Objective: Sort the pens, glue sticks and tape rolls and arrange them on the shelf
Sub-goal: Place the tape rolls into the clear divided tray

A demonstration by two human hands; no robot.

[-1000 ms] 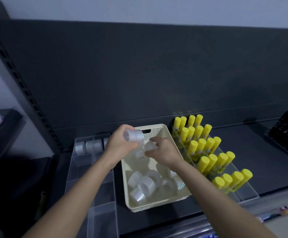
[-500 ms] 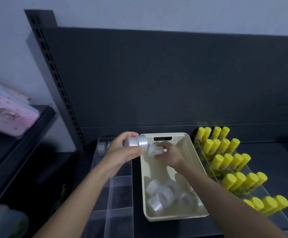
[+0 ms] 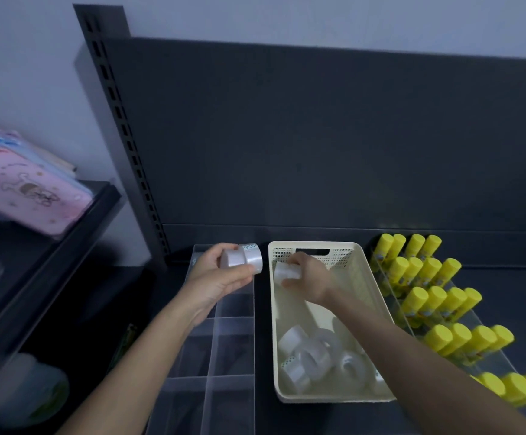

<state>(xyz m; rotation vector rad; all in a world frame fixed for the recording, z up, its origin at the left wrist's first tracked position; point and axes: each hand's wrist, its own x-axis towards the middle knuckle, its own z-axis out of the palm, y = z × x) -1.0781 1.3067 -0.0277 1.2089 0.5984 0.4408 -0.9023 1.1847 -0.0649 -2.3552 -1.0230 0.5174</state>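
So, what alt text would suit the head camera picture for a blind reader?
A person's left hand holds stacked tape rolls above a clear divided tray, while the right hand grips another roll inside a cream basket of loose rolls. Yellow glue sticks sit in rows to the right.

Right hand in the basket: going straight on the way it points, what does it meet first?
Probably the basket, its left wall near the far corner, ahead of the right hand and its tape roll. If the hand clears the rim, the tape rolls in the left hand come next; depth unclear.
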